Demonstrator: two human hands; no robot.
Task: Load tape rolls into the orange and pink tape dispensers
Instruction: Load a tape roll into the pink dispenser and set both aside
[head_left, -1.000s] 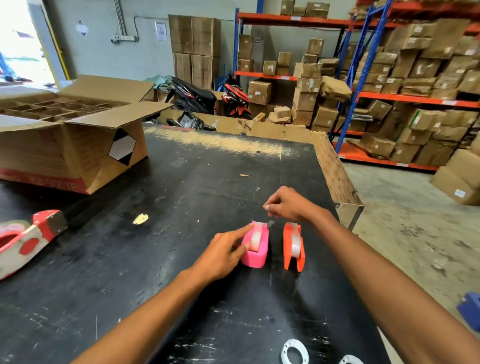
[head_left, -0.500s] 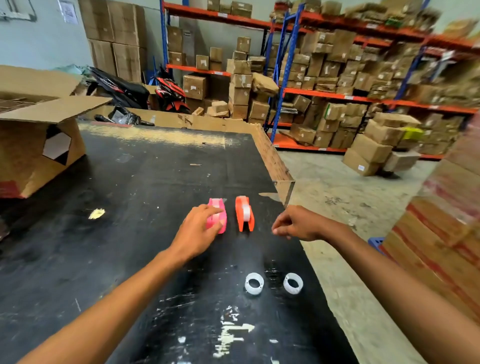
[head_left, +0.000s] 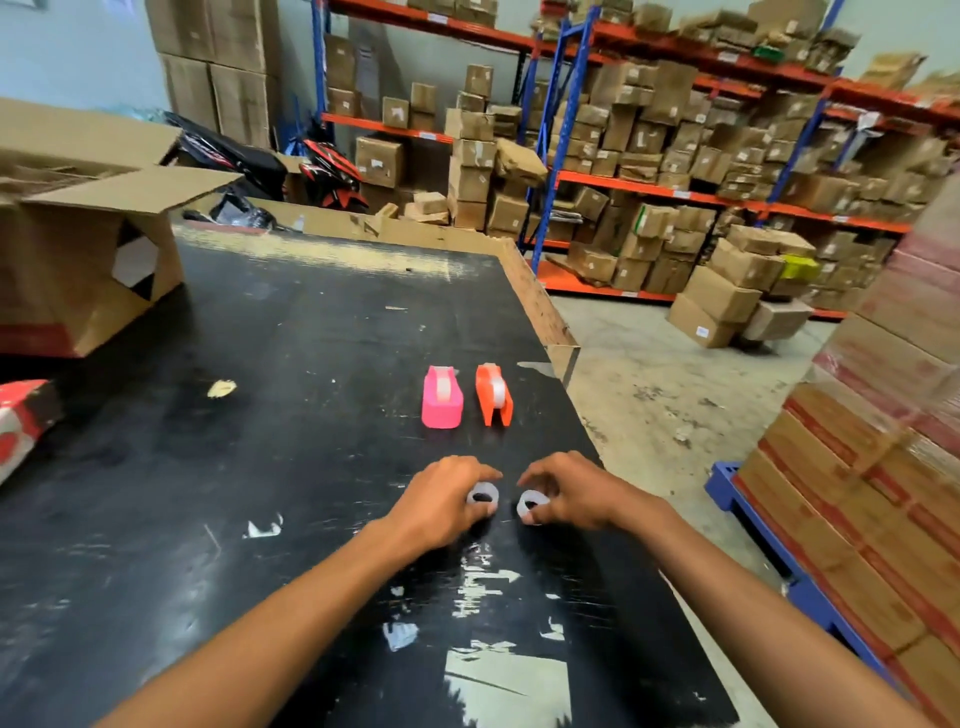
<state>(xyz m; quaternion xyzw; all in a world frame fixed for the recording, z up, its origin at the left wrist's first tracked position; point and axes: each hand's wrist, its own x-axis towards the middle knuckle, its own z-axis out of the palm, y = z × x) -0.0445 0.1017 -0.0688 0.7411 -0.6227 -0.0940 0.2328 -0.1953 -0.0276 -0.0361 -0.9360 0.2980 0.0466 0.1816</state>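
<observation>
A pink tape dispenser (head_left: 441, 397) and an orange tape dispenser (head_left: 493, 395) stand side by side on the black table (head_left: 291, 415), each with a clear tape roll in it. Nearer to me lie two white ring-shaped tape rolls. My left hand (head_left: 441, 501) closes its fingers around the left roll (head_left: 483, 496). My right hand (head_left: 576, 491) pinches the right roll (head_left: 532, 504). Both rolls sit at table level, about a hand's length in front of the dispensers.
An open cardboard box (head_left: 88, 244) stands at the table's far left, and a red-and-white object (head_left: 21, 421) lies at the left edge. The table's right edge drops to a concrete floor. Stacked cartons on a blue pallet (head_left: 872, 493) rise at the right; shelving stands behind.
Both hands have left the dispensers and come back toward me onto the two loose white rolls. The view has swung right and down.
</observation>
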